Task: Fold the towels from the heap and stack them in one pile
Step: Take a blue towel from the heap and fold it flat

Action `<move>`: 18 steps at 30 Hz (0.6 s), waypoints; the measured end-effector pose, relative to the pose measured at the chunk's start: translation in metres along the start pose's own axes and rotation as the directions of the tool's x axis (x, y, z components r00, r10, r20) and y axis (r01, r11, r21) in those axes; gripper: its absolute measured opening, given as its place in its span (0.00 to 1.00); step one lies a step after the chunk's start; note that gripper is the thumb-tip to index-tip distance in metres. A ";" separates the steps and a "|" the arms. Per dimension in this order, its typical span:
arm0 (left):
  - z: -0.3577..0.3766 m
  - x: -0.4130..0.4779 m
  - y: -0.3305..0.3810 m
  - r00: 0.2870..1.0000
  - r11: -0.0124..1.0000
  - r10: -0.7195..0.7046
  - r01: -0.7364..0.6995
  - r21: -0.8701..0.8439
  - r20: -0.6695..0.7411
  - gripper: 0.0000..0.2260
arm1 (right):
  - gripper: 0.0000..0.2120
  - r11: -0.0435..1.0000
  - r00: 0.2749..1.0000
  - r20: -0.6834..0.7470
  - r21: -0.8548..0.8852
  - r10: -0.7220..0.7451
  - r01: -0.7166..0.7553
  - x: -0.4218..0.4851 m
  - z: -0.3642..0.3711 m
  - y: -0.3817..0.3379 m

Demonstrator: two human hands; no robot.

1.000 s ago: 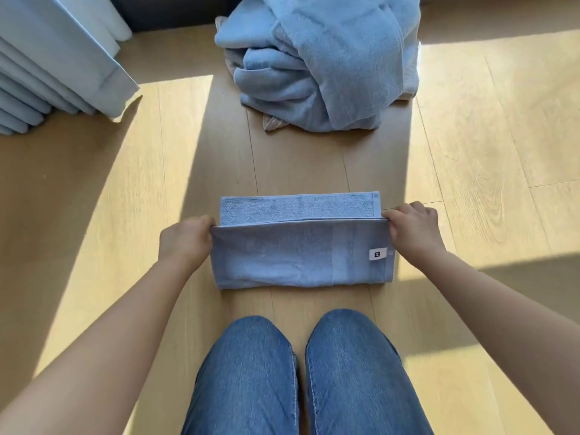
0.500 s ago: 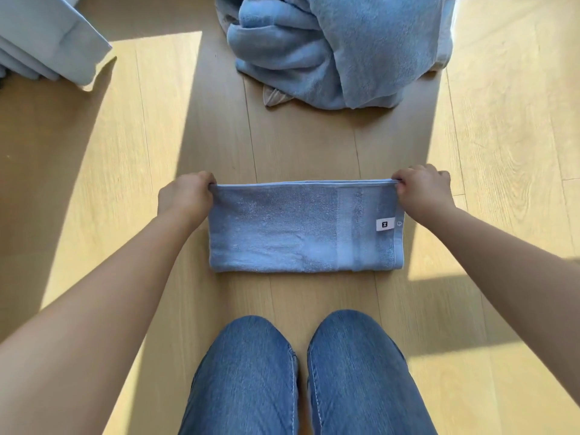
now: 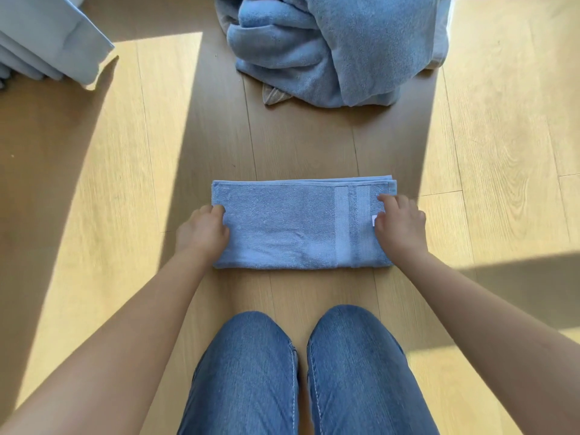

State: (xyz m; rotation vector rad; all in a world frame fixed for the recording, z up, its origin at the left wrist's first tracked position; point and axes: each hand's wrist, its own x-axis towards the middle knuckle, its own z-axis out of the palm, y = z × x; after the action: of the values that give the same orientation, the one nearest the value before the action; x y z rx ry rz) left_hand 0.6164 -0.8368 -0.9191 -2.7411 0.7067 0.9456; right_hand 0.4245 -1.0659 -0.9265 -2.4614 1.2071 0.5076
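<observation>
Sunlit wooden floor (image 3: 94, 215) runs under everything, with the loose heap (image 3: 329, 48) of blue towels bunched at the far side and a folded stack (image 3: 47, 36) of pale cloth, likely the pile, at the far left corner. Between the heap and the person's knees (image 3: 248, 372) lies the towel (image 3: 282, 227), folded into a long flat band, with several layers showing at its far edge. It looks soft, light and limp, so it would probably sag if lifted by one end; taking both short ends at once seems the safest hold. The left hand (image 3: 202, 232) curls its fingers round the left short end, thumb on top. The right hand (image 3: 400, 226) rests bent fingers on the right end, partly covering a small white label (image 3: 373, 220); whether it pinches the layers I cannot tell
</observation>
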 end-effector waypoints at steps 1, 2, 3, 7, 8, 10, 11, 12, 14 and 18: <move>0.005 -0.005 0.003 1.000 1.000 0.021 -0.021 0.004 0.002 0.16 | 0.19 1.000 1.000 -0.004 0.005 -0.016 0.016 -0.006 0.004 -0.003; 0.009 -0.010 0.007 0.999 0.999 0.046 -0.046 0.008 0.004 0.16 | 0.19 0.999 0.999 -0.008 0.006 -0.046 0.046 -0.011 0.007 -0.006; 0.014 -0.015 0.011 0.997 0.997 0.074 -0.074 0.012 0.006 0.17 | 0.20 0.996 0.996 -0.002 0.007 -0.084 0.084 -0.017 0.012 -0.010; 0.035 -0.031 0.037 0.967 0.967 0.252 -0.250 0.053 -0.033 0.22 | 0.28 0.959 0.958 0.057 0.018 -0.282 0.282 -0.034 0.031 -0.031; 0.039 -0.032 0.045 0.959 0.959 0.280 -0.278 0.055 -0.040 0.23 | 0.29 0.946 0.943 0.083 0.009 -0.322 0.323 -0.035 0.035 -0.037; 0.045 -0.032 0.061 0.943 0.944 0.328 -0.324 0.061 -0.063 0.24 | 0.26 0.932 0.923 0.146 -0.012 -0.356 0.361 -0.033 0.045 -0.046; 0.046 -0.032 0.069 0.934 0.937 0.348 -0.344 0.065 -0.078 0.24 | 0.25 0.931 0.920 0.166 -0.016 -0.356 0.363 -0.031 0.048 -0.051; 0.047 -0.032 0.075 0.928 0.932 0.361 -0.356 0.067 -0.095 0.23 | 0.25 0.934 0.921 0.173 -0.017 -0.348 0.356 -0.029 0.049 -0.056; 0.048 -0.029 0.085 0.927 0.932 0.361 -0.355 0.072 -0.106 0.23 | 0.26 0.939 0.927 0.169 -0.012 -0.336 0.343 -0.024 0.050 -0.063; 0.049 -0.018 0.096 0.932 0.933 0.353 -0.345 0.101 -0.084 0.24 | 0.27 0.946 0.930 0.197 -0.025 -0.311 0.322 -0.015 0.052 -0.067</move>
State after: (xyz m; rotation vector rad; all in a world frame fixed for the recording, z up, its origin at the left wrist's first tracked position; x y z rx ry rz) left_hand 0.5305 -0.8998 -0.9462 -2.6517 1.2559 0.8168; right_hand 0.4615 -0.9936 -0.9546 -2.5197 0.7103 0.6723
